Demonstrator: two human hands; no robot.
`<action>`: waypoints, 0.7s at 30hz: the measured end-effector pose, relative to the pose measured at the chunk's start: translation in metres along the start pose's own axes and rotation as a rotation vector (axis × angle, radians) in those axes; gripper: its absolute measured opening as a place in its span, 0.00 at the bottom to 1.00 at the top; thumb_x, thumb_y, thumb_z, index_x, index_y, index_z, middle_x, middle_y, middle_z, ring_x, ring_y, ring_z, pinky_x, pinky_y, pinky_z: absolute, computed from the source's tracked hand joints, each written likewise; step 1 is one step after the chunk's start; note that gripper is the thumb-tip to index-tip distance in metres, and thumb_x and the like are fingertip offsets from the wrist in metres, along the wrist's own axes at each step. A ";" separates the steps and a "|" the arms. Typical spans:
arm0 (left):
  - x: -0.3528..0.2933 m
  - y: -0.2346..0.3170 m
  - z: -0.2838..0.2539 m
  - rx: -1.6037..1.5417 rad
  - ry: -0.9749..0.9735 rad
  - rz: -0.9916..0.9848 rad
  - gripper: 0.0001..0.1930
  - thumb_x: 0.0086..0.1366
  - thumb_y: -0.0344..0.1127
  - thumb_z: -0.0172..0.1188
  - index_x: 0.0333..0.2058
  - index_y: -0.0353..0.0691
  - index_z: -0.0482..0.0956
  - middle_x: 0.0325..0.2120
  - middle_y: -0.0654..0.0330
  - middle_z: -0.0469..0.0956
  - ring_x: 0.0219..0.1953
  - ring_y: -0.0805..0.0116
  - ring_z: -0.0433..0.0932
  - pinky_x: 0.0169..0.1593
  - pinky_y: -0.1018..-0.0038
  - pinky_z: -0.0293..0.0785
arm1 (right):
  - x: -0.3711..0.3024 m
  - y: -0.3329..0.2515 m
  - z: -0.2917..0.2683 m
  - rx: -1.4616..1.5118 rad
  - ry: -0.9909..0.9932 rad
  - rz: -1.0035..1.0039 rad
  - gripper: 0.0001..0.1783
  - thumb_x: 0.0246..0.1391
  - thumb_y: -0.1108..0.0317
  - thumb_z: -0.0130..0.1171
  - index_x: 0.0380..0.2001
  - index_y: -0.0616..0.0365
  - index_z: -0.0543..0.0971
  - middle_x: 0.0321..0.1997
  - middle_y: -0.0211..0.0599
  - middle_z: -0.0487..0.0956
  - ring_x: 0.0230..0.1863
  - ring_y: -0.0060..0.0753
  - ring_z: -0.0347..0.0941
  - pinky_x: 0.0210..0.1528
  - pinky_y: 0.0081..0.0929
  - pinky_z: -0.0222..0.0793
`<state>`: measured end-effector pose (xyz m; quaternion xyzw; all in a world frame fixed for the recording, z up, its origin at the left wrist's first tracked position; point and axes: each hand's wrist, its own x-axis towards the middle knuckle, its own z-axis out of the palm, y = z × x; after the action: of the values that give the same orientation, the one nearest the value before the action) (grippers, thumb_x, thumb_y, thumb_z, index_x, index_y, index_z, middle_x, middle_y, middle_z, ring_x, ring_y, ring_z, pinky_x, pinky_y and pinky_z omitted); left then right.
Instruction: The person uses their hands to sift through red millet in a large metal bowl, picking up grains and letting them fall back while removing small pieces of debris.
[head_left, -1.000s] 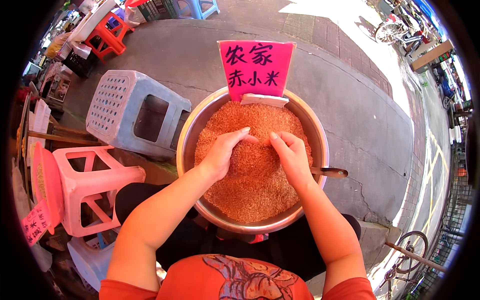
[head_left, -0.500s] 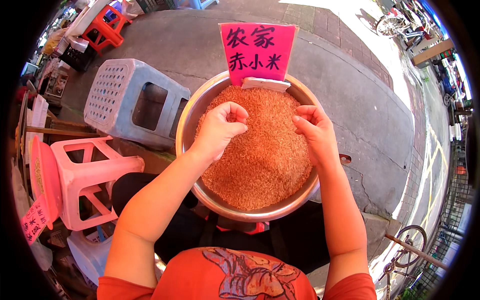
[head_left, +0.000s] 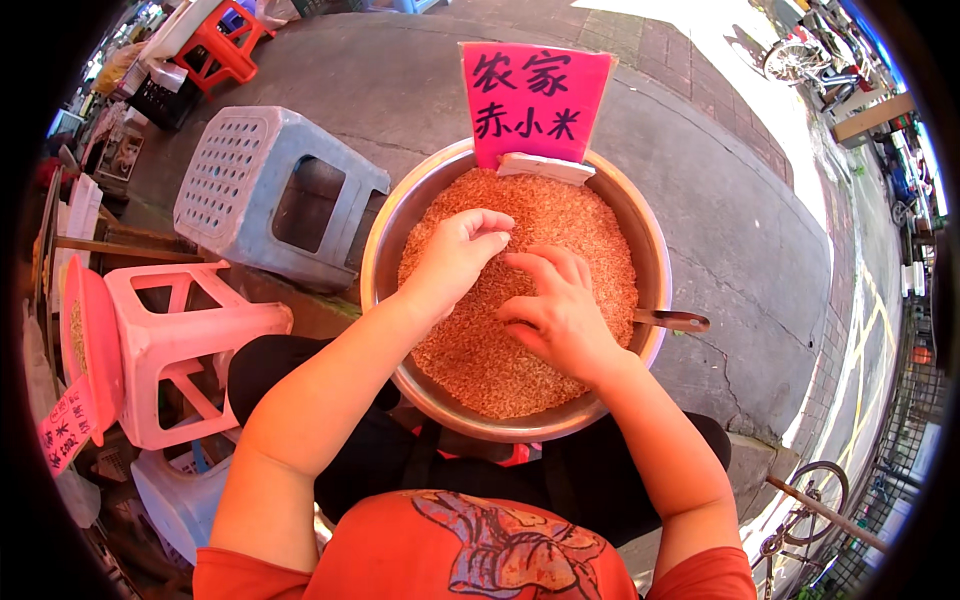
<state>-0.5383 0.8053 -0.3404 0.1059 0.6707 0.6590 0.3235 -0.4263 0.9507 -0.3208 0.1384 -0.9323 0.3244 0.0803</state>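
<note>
A wide steel bowl [head_left: 655, 250] full of small reddish-brown grains [head_left: 520, 385] rests at my lap. Above the grains, my left hand [head_left: 462, 255] pinches thumb and forefinger together; whatever may lie between the tips is too small to tell. Close beside it on the right, my right hand [head_left: 562, 310] hovers over the middle of the bowl, its curved fingers and thumb apart, with nothing visible in it. A bright pink sign [head_left: 538, 105] with black handwriting stands in the grains at the far rim. The brown handle [head_left: 675, 320] of a utensil juts over the right rim.
At the left, a grey-blue plastic stool [head_left: 235, 185] lies tipped over near a pink stool [head_left: 170, 320]. A pink basin [head_left: 95, 345] stands at its far left. A red stool [head_left: 225, 55] is farther back. Grey pavement [head_left: 740, 235] runs along the right, with bicycles beyond.
My right hand has moved left to the middle of the bowl and its fingers have spread. The left hand stays pinched, slightly farther right in view. The utensil handle now shows fully.
</note>
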 end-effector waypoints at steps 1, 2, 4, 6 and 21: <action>0.000 0.000 -0.001 -0.040 0.020 -0.009 0.11 0.62 0.29 0.54 0.43 0.32 0.74 0.39 0.60 0.75 0.44 0.75 0.71 0.51 0.77 0.65 | 0.001 -0.004 0.002 -0.029 -0.038 -0.048 0.12 0.32 0.70 0.66 0.26 0.48 0.79 0.53 0.38 0.69 0.59 0.48 0.58 0.62 0.50 0.50; 0.000 0.001 -0.002 -0.040 0.022 -0.010 0.11 0.62 0.29 0.54 0.43 0.32 0.74 0.39 0.60 0.75 0.44 0.75 0.71 0.51 0.77 0.65 | 0.000 -0.006 0.007 -0.036 -0.040 -0.043 0.11 0.31 0.70 0.66 0.25 0.47 0.78 0.53 0.38 0.68 0.61 0.48 0.56 0.63 0.51 0.49; -0.001 0.003 -0.003 -0.043 0.040 -0.027 0.12 0.62 0.30 0.54 0.43 0.33 0.74 0.40 0.61 0.75 0.45 0.76 0.70 0.51 0.77 0.64 | -0.001 -0.005 0.014 -0.054 -0.044 -0.029 0.11 0.31 0.70 0.66 0.24 0.47 0.78 0.54 0.38 0.67 0.61 0.48 0.56 0.63 0.52 0.48; -0.001 0.002 -0.001 -0.057 0.033 -0.026 0.11 0.62 0.30 0.54 0.43 0.33 0.74 0.40 0.61 0.75 0.45 0.76 0.70 0.51 0.77 0.64 | -0.002 -0.004 0.017 -0.076 -0.048 -0.014 0.11 0.31 0.70 0.66 0.24 0.47 0.78 0.54 0.37 0.67 0.61 0.48 0.56 0.63 0.52 0.47; 0.000 -0.007 -0.012 -0.058 0.034 -0.045 0.11 0.62 0.31 0.54 0.42 0.34 0.75 0.39 0.63 0.74 0.44 0.77 0.70 0.50 0.78 0.64 | 0.007 0.002 0.009 0.040 0.070 0.025 0.07 0.35 0.69 0.66 0.22 0.52 0.77 0.51 0.35 0.71 0.59 0.46 0.60 0.58 0.48 0.52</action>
<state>-0.5431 0.7950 -0.3483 0.0702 0.6590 0.6724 0.3297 -0.4342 0.9454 -0.3271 0.1168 -0.9239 0.3486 0.1059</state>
